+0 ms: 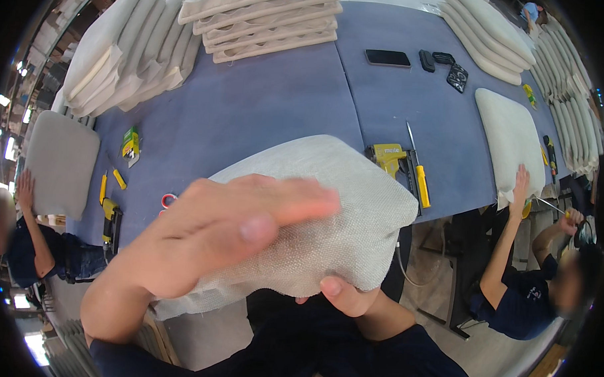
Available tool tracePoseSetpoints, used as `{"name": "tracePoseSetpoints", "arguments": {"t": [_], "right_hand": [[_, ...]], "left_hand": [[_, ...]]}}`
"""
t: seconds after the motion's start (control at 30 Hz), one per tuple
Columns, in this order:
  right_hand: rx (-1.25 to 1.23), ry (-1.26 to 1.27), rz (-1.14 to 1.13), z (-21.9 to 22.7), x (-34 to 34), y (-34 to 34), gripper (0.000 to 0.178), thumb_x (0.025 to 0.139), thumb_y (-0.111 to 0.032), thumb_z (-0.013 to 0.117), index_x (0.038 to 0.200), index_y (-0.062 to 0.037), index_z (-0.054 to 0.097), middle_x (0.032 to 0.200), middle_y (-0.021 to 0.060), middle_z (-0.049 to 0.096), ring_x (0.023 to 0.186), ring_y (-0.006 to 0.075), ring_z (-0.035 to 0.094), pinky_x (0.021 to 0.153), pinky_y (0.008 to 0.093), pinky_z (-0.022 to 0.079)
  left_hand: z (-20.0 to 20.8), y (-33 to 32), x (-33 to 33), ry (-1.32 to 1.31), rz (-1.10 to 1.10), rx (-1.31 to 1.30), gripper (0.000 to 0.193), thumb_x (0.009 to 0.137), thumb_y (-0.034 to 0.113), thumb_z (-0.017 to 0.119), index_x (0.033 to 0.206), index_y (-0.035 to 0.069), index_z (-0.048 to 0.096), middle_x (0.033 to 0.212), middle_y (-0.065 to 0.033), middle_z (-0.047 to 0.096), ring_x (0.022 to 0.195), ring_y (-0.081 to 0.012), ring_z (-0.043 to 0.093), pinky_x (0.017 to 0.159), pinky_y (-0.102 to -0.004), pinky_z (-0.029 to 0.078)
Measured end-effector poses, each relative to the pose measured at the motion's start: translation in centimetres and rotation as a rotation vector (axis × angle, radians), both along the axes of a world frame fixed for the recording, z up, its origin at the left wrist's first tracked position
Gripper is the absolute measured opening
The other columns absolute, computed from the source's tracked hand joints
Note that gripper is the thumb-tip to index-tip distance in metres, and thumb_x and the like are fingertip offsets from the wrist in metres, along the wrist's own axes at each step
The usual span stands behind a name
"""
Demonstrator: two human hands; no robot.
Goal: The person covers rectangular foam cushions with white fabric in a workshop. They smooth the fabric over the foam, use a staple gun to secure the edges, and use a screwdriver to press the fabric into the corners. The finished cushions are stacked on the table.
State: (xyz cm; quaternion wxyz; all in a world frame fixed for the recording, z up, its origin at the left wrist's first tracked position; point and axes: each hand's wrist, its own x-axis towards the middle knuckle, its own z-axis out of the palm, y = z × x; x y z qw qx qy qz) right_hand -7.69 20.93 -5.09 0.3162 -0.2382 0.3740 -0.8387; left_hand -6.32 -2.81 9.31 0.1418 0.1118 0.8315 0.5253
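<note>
A light grey fabric-covered cushion (360, 224) is in front of me, its far part over the blue-grey table (251, 107) and its near edge toward my body. My left hand (227, 232) is open, its fingers stretched out flat above or on the cushion's top; whether the palm touches the fabric I cannot tell. At the near right edge my right hand (353, 298) grips the cushion, thumb on the fabric and most fingers hidden beneath. Just beyond the cushion's right side lie a yellow staple gun (388, 155) and a yellow-handled screwdriver (422, 185).
Stacked cushion covers (268, 28) and more cushions (140, 56) fill the far side. A phone (388, 57) lies beyond. Red-handled scissors (169, 200) sit left of the cushion, near another staple gun (109, 218). Co-workers handle a left cushion (60, 160) and a right cushion (510, 139).
</note>
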Motion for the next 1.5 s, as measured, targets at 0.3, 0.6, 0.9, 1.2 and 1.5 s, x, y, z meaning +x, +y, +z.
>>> {"name": "tracePoseSetpoints", "arguments": {"t": [0.3, 0.6, 0.9, 1.2, 1.5], "right_hand": [[-0.067, 0.059, -0.049, -0.8, 0.0, -0.8, 0.039, 0.105, -0.019, 0.076, 0.136, 0.0017, 0.065, 0.108, 0.011, 0.075, 0.092, 0.0201, 0.074, 0.081, 0.0351, 0.061], [-0.09, -0.019, -0.204, -0.5, 0.3, -2.2, 0.05, 0.103, -0.027, 0.076, 0.141, 0.0019, 0.06, 0.111, 0.0146, 0.075, 0.089, 0.0215, 0.076, 0.076, 0.0347, 0.062], [0.002, 0.075, -0.261, -1.4, 0.2, -0.9, 0.074, 0.103, -0.04, 0.079, 0.158, -0.0008, 0.049, 0.129, 0.0173, 0.068, 0.094, 0.0268, 0.071, 0.075, 0.0404, 0.059], [0.052, 0.035, -0.247, -2.1, 1.7, 0.7, 0.069, 0.104, -0.039, 0.078, 0.155, -0.0006, 0.051, 0.123, 0.0158, 0.069, 0.089, 0.0247, 0.07, 0.071, 0.0385, 0.058], [0.045, 0.042, -0.231, -3.4, 1.5, -0.7, 0.063, 0.105, -0.037, 0.076, 0.151, -0.0004, 0.053, 0.117, 0.0142, 0.069, 0.084, 0.0226, 0.07, 0.068, 0.0366, 0.056]], "left_hand": [[-0.6, -1.9, -0.7, -0.047, 0.022, 0.204, 0.078, 0.115, 0.054, 0.038, 0.157, -0.007, 0.062, 0.161, -0.0245, 0.064, 0.155, -0.045, 0.054, 0.134, -0.0509, 0.029], [-0.9, 0.8, -1.4, 0.048, -0.148, -0.091, 0.08, 0.121, 0.057, 0.026, 0.164, -0.004, 0.056, 0.171, -0.0287, 0.05, 0.165, -0.0439, 0.039, 0.136, -0.0536, 0.021], [-0.2, 1.7, -0.7, -0.408, 0.239, 0.353, 0.081, 0.121, 0.059, 0.022, 0.16, 0.0, 0.062, 0.167, -0.027, 0.056, 0.152, -0.0405, 0.055, 0.128, -0.0465, 0.037], [-2.6, 0.0, 0.3, -0.011, 0.182, -0.23, 0.041, 0.116, 0.018, 0.055, 0.151, -0.001, 0.067, 0.128, -0.0235, 0.081, 0.116, -0.0365, 0.078, 0.102, -0.04, 0.057], [-2.2, -0.5, 0.2, 0.173, 0.245, -0.537, 0.028, 0.11, 0.012, 0.066, 0.132, 0.0, 0.077, 0.109, -0.0225, 0.083, 0.097, -0.0398, 0.081, 0.085, -0.0431, 0.062]]}}
